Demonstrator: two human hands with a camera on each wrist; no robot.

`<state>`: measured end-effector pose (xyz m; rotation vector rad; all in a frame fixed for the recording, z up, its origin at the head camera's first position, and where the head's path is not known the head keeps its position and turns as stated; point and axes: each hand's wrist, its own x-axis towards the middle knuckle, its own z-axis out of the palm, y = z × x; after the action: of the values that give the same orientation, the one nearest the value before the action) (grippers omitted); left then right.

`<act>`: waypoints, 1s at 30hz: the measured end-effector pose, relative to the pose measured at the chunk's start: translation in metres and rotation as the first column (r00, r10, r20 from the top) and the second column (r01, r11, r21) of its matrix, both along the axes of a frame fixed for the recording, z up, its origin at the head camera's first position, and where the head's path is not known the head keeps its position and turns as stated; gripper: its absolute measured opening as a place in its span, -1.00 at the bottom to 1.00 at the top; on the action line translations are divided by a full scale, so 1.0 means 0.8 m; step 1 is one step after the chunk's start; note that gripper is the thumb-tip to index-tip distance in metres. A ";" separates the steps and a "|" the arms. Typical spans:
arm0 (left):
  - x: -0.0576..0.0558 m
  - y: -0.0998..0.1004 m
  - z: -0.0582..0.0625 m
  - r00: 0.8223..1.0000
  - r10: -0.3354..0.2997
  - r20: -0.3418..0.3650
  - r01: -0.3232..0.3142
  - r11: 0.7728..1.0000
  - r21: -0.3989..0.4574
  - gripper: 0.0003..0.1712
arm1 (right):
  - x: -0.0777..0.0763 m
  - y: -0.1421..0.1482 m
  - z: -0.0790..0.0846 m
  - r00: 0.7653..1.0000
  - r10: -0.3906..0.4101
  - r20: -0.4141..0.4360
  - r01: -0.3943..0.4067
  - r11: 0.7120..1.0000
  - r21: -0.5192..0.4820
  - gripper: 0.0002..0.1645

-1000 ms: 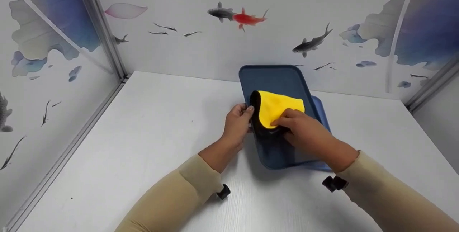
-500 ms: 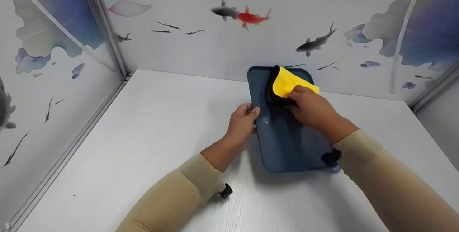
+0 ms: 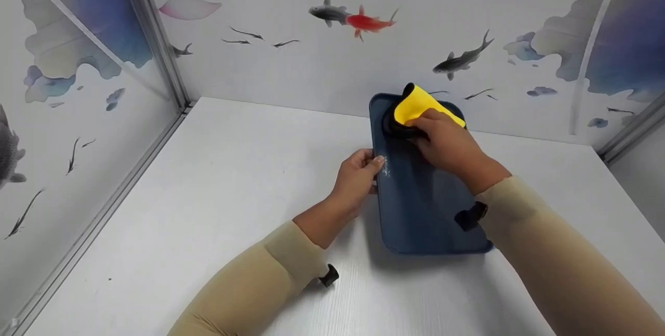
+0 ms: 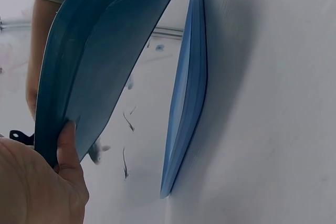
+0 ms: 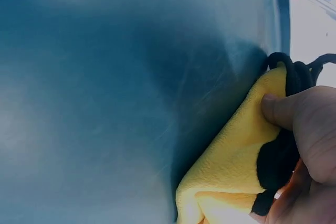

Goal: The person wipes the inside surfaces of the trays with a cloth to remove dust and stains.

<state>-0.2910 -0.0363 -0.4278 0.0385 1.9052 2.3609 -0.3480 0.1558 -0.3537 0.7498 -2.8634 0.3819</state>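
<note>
A dark blue rectangular tray (image 3: 431, 211) is held tilted above the table, its long left edge pinched by my left hand (image 3: 358, 177). The thumb lies on the upper face and the fingers go behind. My right hand (image 3: 449, 141) grips a folded yellow cloth (image 3: 423, 105) with black edging against the tray's far end. In the right wrist view the thumb presses into the yellow cloth (image 5: 231, 150), which lies against the scratched tray face (image 5: 105, 103). The left wrist view shows the tray's underside (image 4: 110, 51) with the left hand (image 4: 47, 182) at its edge.
A second, lighter blue tray (image 4: 189, 93) rests on the white table (image 3: 208, 196) below the held one, hidden in the head view. A white back wall (image 3: 249, 76) painted with fish rises close behind the tray's far end. Side panels stand left and right.
My right hand has slid the cloth from the tray's middle up to its far end. The tray has shifted slightly right, covering the lower tray. The left hand keeps its hold.
</note>
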 end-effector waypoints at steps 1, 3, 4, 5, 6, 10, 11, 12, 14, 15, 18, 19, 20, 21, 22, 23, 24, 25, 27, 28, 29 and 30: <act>0.000 0.001 0.000 1.000 -0.007 -0.001 0.007 1.000 0.001 -0.75 | 0.000 -0.004 0.001 1.000 0.004 -0.001 -0.004 1.000 -0.005 -0.59; 0.002 0.002 0.001 1.000 -0.016 -0.001 0.016 1.000 0.002 -0.75 | 0.000 -0.013 0.003 1.000 0.017 0.006 -0.017 1.000 -0.012 -0.58; 0.002 0.002 0.001 1.000 -0.019 0.004 0.019 1.000 0.002 -0.75 | 0.000 -0.017 0.004 1.000 0.025 0.013 -0.024 1.000 -0.012 -0.57; 0.003 0.002 0.001 1.000 -0.021 0.010 0.021 1.000 0.000 -0.74 | 0.000 -0.021 0.005 0.999 0.032 0.019 -0.032 0.999 -0.011 -0.56; 0.003 0.002 0.001 1.000 -0.021 0.017 0.021 1.000 -0.003 -0.74 | 0.000 -0.025 0.006 0.999 0.041 0.023 -0.041 0.999 -0.008 -0.55; 0.002 0.001 0.000 0.999 -0.024 0.034 0.025 0.999 -0.022 -0.70 | 0.001 -0.031 0.009 0.998 0.064 0.016 -0.065 0.998 0.018 -0.52; 0.001 0.001 0.000 0.999 -0.024 0.036 0.025 0.999 -0.023 -0.69 | 0.000 -0.031 0.009 0.998 0.063 0.010 -0.064 0.998 0.027 -0.51; 0.000 0.001 0.000 0.999 -0.023 0.037 0.024 0.999 -0.021 -0.68 | 0.000 -0.030 0.009 0.998 0.061 0.003 -0.061 0.997 0.039 -0.51; 0.000 0.000 -0.001 0.999 -0.022 0.040 0.023 1.000 -0.012 -0.68 | -0.001 -0.027 0.009 0.999 0.047 -0.007 -0.046 0.997 0.065 -0.49; 0.000 0.000 -0.001 0.999 -0.023 0.040 0.023 1.000 -0.005 -0.68 | -0.003 -0.025 0.008 0.999 0.035 -0.010 -0.034 0.997 0.075 -0.49; 0.001 0.000 -0.001 0.999 -0.029 0.031 0.028 1.000 0.008 -0.70 | -0.007 -0.014 0.008 1.000 -0.005 -0.023 0.007 0.996 0.094 -0.49; 0.001 0.000 -0.002 0.999 -0.031 0.028 0.030 0.999 0.010 -0.70 | -0.009 -0.009 0.009 1.000 -0.020 -0.023 0.022 0.995 0.093 -0.49; 0.001 0.000 -0.002 0.999 -0.033 0.023 0.032 0.999 0.012 -0.70 | -0.011 -0.004 0.009 0.999 -0.033 -0.023 0.036 0.995 0.092 -0.49; 0.001 0.000 -0.002 0.999 -0.032 0.021 0.032 0.999 0.012 -0.71 | -0.014 0.001 0.009 0.999 -0.050 -0.022 0.052 0.995 0.091 -0.48; 0.001 0.000 -0.002 0.999 -0.030 0.020 0.030 1.000 0.009 -0.71 | -0.016 0.008 0.009 0.998 -0.067 -0.019 0.069 0.994 0.088 -0.48; 0.002 0.000 -0.003 0.999 -0.027 0.020 0.027 1.000 0.008 -0.72 | -0.019 0.015 0.009 0.996 -0.087 -0.012 0.088 0.993 0.084 -0.48; 0.001 0.000 -0.003 1.000 -0.022 0.019 0.022 1.000 0.004 -0.72 | -0.022 0.022 0.008 0.994 -0.106 -0.007 0.107 0.991 0.078 -0.47; 0.002 0.000 -0.003 1.000 -0.018 0.019 0.018 1.000 0.000 -0.72 | -0.024 0.030 0.007 0.992 -0.123 -0.002 0.123 0.990 0.072 -0.46; 0.002 0.001 -0.003 1.000 -0.013 0.022 0.013 1.000 -0.013 -0.73 | -0.028 0.046 0.005 0.988 -0.152 0.010 0.151 0.987 0.053 -0.46; 0.002 0.001 -0.003 1.000 -0.012 0.024 0.012 1.000 -0.020 -0.73 | -0.030 0.053 0.003 0.987 -0.160 0.017 0.159 0.986 0.043 -0.46; 0.002 0.002 -0.003 1.000 -0.012 0.025 0.013 1.000 -0.028 -0.72 | -0.031 0.059 0.001 0.986 -0.165 0.022 0.164 0.986 0.034 -0.46; 0.002 0.002 -0.002 1.000 -0.013 0.028 0.014 0.999 -0.037 -0.72 | -0.031 0.064 -0.001 0.986 -0.165 0.023 0.165 0.986 0.028 -0.47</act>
<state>-0.2891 -0.0346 -0.4296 0.0151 1.9291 2.3043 -0.3731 0.2071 -0.3545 0.5100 -2.9322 0.3344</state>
